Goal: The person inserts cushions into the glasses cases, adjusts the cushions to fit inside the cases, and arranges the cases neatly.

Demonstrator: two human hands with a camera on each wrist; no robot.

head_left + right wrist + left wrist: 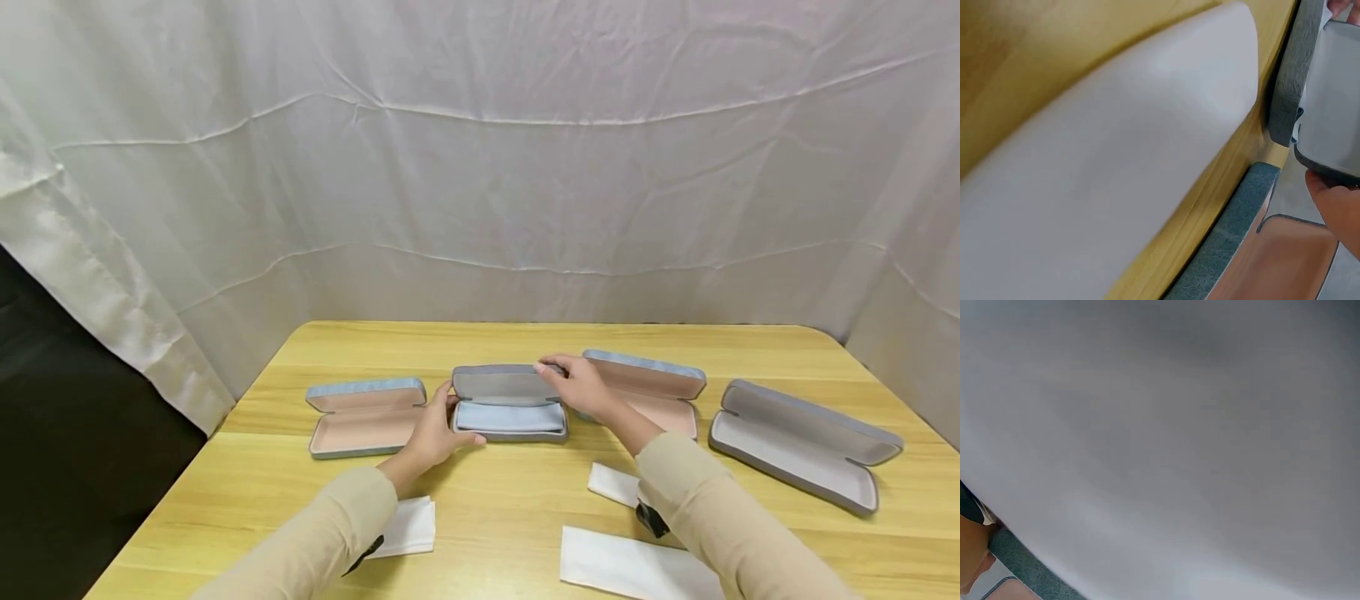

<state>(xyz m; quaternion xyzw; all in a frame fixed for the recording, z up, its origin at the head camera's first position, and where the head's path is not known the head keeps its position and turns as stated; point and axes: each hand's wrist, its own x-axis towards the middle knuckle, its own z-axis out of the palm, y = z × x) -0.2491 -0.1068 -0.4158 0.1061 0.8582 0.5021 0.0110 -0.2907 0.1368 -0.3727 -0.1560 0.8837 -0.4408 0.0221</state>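
Note:
A grey glasses case (510, 435) stands with its lid up at the middle of the table, a folded pale blue cloth (510, 416) lying inside. My left hand (437, 429) grips the left end of its base, thumb along the front edge. At the lid's upper right corner, my right hand (581, 385) pinches the rim between thumb and fingers. The right wrist view shows the right hand (1338, 209) against the grey lid (1335, 103). Pale blur fills most of the left wrist view.
A blue case with pink lining (367, 429) stands open on the left, another (660, 414) right of the middle. Farther right is an open grey case (795, 462). White folded cloths lie in front: one (408, 527) by the left sleeve, others (615, 483) by the right.

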